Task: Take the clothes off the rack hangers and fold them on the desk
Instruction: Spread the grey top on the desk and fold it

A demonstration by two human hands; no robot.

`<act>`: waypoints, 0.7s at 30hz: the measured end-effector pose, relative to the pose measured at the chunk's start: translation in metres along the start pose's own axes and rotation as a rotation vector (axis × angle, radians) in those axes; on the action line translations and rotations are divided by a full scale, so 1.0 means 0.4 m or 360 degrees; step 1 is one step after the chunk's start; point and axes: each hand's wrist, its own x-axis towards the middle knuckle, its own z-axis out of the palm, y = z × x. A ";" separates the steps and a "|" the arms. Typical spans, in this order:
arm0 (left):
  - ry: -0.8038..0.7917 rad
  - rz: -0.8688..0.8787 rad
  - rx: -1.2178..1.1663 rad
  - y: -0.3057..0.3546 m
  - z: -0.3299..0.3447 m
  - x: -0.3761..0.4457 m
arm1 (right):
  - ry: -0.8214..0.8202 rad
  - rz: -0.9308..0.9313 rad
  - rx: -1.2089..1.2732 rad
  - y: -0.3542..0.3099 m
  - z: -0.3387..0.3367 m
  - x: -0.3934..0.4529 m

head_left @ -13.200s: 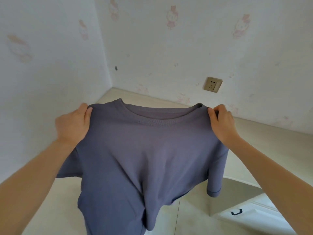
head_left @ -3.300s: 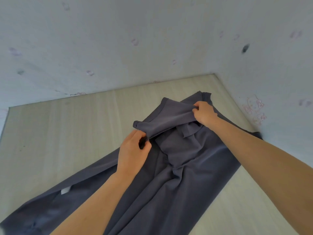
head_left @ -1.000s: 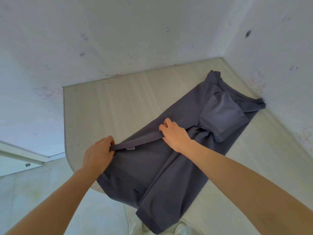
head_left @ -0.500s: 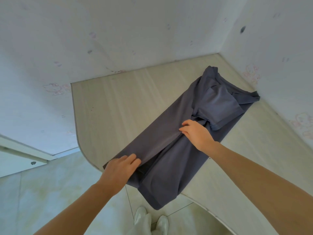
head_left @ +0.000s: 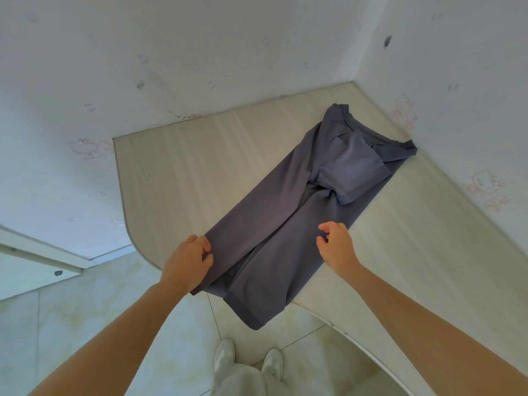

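Both my forearms reach forward and down over the near edge of the desk (head_left: pixel 183 172). My left hand (head_left: pixel 187 262) sits at the 7 o'clock corner of the grey T-shirt (head_left: pixel 285 221), knuckles up, fingers curled over the left folded edge and pinching the cloth there. My right hand (head_left: pixel 335 245) is at the shirt's 4 o'clock side, above its right edge, fingers (head_left: pixel 325 227) loosely bent and spread, holding nothing; whether the fingertips touch the fabric I cannot tell.

The shirt lies as a long narrow strip, both sides folded in, running from 7 o'clock up to 1 o'clock. Its collar end is close to the wall corner (head_left: pixel 354 78), one sleeve (head_left: pixel 351 170) folded on top. Its hem end (head_left: pixel 251 310) overhangs the curved near rim of the desk and hangs over the tiled floor (head_left: pixel 85 324).

Bare desk surface lies at 10 to 11 o'clock of the shirt, and a second bare stretch at 3 to 4 o'clock along the right wall. My white shoes (head_left: pixel 225 355) stand on the floor just under the hanging hem.
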 end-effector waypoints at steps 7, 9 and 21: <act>-0.0085 -0.0178 -0.0184 -0.011 -0.020 0.069 | 0.0190 0.0683 0.0567 0.013 0.043 -0.096; -0.0197 -0.0185 -0.0268 -0.015 -0.023 0.087 | 0.0216 0.0829 0.0738 -0.008 0.066 -0.125; -0.0649 -0.0117 -0.0585 -0.085 -0.048 0.125 | 0.0472 0.1127 0.1114 -0.124 0.266 -0.370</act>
